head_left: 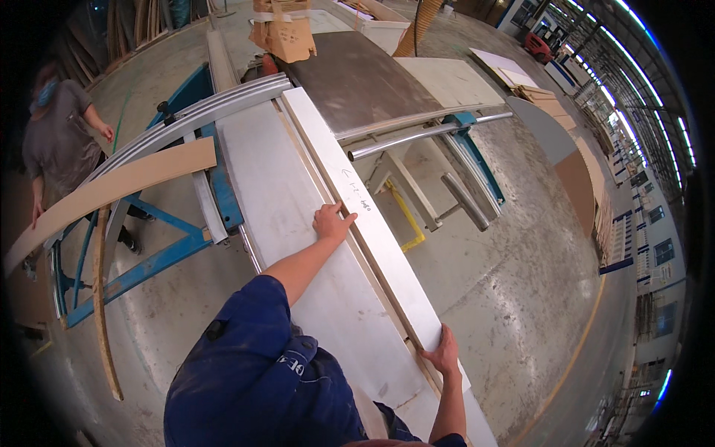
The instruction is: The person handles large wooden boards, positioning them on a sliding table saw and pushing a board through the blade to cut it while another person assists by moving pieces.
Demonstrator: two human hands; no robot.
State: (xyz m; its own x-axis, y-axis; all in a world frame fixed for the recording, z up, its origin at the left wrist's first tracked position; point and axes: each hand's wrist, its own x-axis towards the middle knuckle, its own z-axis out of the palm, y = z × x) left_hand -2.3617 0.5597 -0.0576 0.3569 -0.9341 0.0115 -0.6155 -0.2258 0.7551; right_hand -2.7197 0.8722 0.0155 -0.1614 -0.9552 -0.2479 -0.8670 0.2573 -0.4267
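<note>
Navy sleeve [234, 328] nearest. Grasping white board [377, 246] nr. its close end w/ R hand [445, 353]; resting L hand [331, 223], unclenched, on L edge. Lies along grey tabletop [261, 164], R side. Prob. best pressed evenly.

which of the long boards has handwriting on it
The long white board with the right hand on it: dark handwriting shows on its face, while the tan board at left shows none.
</note>
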